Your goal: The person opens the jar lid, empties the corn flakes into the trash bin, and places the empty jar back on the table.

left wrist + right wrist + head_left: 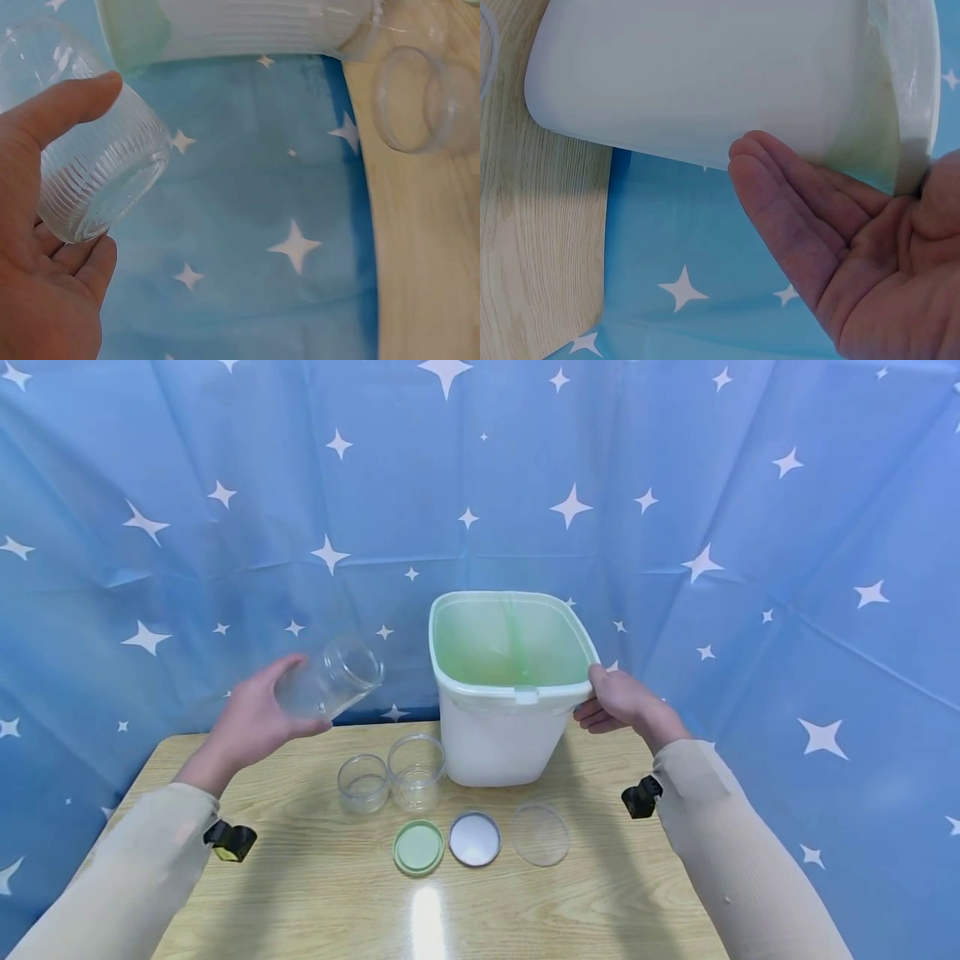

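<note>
My left hand (258, 710) grips a clear ribbed plastic jar (318, 685) in the air above the table's left part. The jar is tilted, its mouth towards the bin; I see nothing inside it. In the left wrist view the thumb lies along one side of the jar (105, 157), with fingertips beneath. A white bin (495, 735) with a green liner (480, 643) stands at the back of the table. At its right rim my right hand (626, 700) holds on, thumb at the rim, fingers below against the outer wall (705, 82).
Two clear open containers, a shorter one (363, 785) and a taller one (416, 777), stand left of the bin. In front lie a green lid (418, 847), a white lid (475, 839) and a clear disc (540, 835). A blue starry curtain (405, 468) hangs behind the wooden table (315, 893).
</note>
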`<action>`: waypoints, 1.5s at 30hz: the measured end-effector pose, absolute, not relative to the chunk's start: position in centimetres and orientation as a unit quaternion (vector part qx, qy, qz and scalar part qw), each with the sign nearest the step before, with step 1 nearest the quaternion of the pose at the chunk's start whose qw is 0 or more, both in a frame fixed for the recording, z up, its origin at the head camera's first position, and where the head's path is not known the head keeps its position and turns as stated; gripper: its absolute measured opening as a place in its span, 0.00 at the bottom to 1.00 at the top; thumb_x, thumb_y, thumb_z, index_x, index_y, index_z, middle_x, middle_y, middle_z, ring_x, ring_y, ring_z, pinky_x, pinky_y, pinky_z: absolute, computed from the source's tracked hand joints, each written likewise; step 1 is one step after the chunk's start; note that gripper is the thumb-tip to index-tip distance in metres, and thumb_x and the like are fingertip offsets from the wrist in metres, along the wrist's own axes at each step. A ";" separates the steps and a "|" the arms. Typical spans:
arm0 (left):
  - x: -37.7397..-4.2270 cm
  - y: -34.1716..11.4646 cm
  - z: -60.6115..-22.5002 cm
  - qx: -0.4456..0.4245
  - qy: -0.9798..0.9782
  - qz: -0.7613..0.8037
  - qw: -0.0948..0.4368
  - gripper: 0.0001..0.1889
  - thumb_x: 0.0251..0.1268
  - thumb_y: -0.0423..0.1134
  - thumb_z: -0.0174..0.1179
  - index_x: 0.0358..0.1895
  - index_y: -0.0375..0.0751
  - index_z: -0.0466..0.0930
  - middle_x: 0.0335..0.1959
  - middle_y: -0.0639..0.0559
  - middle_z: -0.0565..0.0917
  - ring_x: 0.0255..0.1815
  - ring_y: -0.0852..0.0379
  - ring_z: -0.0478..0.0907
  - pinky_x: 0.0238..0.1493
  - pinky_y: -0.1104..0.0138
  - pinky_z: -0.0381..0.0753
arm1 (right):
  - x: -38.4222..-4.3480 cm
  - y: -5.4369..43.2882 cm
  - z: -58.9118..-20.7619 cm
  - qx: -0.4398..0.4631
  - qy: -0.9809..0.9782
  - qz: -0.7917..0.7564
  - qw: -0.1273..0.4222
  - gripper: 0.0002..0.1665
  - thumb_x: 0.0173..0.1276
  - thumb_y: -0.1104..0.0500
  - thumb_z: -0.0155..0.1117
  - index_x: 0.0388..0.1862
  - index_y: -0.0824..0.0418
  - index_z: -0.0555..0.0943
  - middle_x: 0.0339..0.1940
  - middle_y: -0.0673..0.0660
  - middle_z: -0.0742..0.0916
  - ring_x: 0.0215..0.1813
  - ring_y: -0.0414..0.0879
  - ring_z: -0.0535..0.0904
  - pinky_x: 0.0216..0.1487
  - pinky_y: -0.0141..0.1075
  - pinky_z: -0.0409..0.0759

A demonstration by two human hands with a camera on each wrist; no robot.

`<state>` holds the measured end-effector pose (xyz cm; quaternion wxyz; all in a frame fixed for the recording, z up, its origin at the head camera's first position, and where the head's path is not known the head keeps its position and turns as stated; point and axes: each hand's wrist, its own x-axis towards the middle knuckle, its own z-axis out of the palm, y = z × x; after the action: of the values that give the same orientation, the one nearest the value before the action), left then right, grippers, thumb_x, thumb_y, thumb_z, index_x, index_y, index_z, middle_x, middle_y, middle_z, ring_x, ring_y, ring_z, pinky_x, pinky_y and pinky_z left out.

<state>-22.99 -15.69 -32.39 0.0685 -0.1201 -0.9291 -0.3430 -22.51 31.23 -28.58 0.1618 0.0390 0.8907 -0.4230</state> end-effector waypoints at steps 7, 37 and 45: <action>-22.6 -17.6 -36.3 -0.082 -0.927 -0.365 0.019 0.56 0.47 0.63 0.71 0.77 0.43 0.53 0.70 0.34 0.66 0.60 0.35 0.70 0.48 0.45 0.77 | -22.4 31.3 -28.7 0.040 0.892 -0.421 0.161 0.41 0.75 0.45 0.19 0.56 0.74 0.72 0.46 0.69 0.85 0.39 0.48 0.86 0.52 0.47 0.85; -19.6 -19.0 -51.0 0.091 -0.836 -0.525 -0.129 0.61 0.53 0.59 0.69 0.78 0.34 0.36 0.77 0.30 0.50 0.75 0.31 0.51 0.72 0.38 0.56 | -22.7 31.1 -28.5 0.041 0.896 -0.413 0.158 0.41 0.74 0.47 0.19 0.57 0.75 0.73 0.47 0.70 0.85 0.40 0.50 0.86 0.52 0.46 0.85; -19.7 -18.4 -52.5 0.086 -0.831 -0.538 -0.114 0.61 0.54 0.54 0.71 0.77 0.34 0.34 0.76 0.29 0.50 0.74 0.31 0.52 0.72 0.39 0.56 | -22.8 31.2 -28.6 0.041 0.897 -0.412 0.157 0.41 0.74 0.47 0.19 0.57 0.75 0.72 0.47 0.70 0.85 0.41 0.51 0.86 0.49 0.43 0.86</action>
<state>-19.68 -18.36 -52.49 -0.1141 0.0861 -0.8308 -0.5379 -22.75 31.21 -28.64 0.1568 0.0414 0.8966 -0.4121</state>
